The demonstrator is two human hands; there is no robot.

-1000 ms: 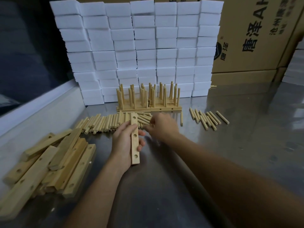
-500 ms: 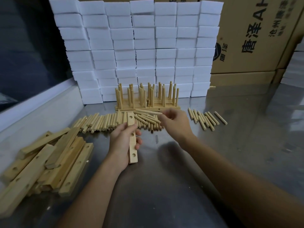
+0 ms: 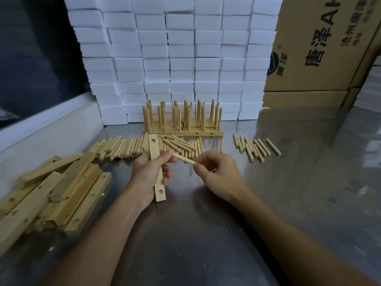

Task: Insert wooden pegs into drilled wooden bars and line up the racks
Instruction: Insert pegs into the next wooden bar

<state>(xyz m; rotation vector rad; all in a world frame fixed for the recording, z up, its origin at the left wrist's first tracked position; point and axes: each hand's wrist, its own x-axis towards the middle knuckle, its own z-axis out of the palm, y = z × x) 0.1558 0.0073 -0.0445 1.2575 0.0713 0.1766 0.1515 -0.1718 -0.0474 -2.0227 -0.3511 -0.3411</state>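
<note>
My left hand (image 3: 148,174) grips a drilled wooden bar (image 3: 156,168) upright above the steel table, holes facing right. My right hand (image 3: 216,172) pinches one wooden peg (image 3: 183,158) by its right end; the peg's left tip meets the bar at my left thumb, near a middle hole hidden by my fingers. Behind lies a row of loose pegs (image 3: 132,148). Finished racks (image 3: 182,122) with upright pegs stand lined up at the back. A pile of drilled bars (image 3: 55,195) lies at the left.
A smaller group of pegs (image 3: 255,148) lies to the right on the steel table (image 3: 288,203). A wall of white foam blocks (image 3: 179,58) stands behind the racks. Cardboard boxes (image 3: 321,48) fill the back right. A raised ledge (image 3: 41,129) runs along the left.
My right hand picked a peg from the row, lifted it, and has brought it back to the bar. My left hand kept hold of the bar, barely shifting.
</note>
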